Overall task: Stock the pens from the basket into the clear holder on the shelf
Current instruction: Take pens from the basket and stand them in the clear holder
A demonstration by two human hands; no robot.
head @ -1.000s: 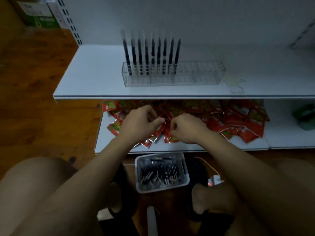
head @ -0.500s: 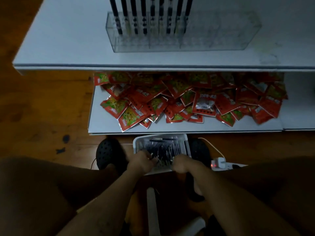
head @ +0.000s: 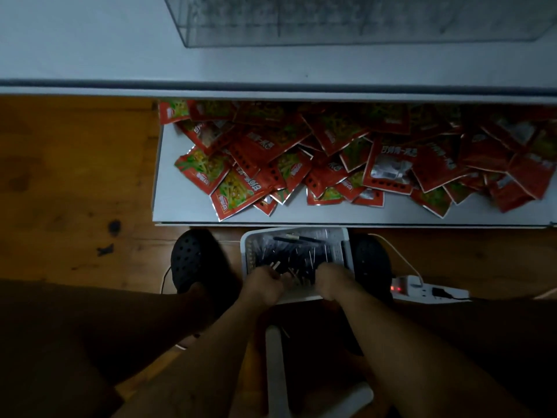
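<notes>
A second ago both my hands were up by the red snack packets (head: 301, 164) on the low white shelf (head: 168, 206), and now they are down in the small white plastic basket (head: 245, 248) on the brown wooden floor (head: 60, 191), between my two black shoes (head: 193, 260). My head has tipped down too, so I see only the bottom of the clear plastic holder (head: 331, 22) on the top white shelf (head: 90, 55), not the pens that stood in it before. The thin dark pens (head: 298, 254) are in a heap in the basket. Most of them lie flat with their long way going from me to the shelf, light ends at my side. One pen (head: 297, 238) at the far end lies the other way, from left to right. My left hand (head: 265, 282) has its fingers curled on a few pens, I think, but it is dark there. My right hand (head: 331, 280) is just beside it, fingers bent down into the heap, and I cannot tell if it holds any. A white power strip (head: 422, 289) with a red light lies on the floor to the right.
</notes>
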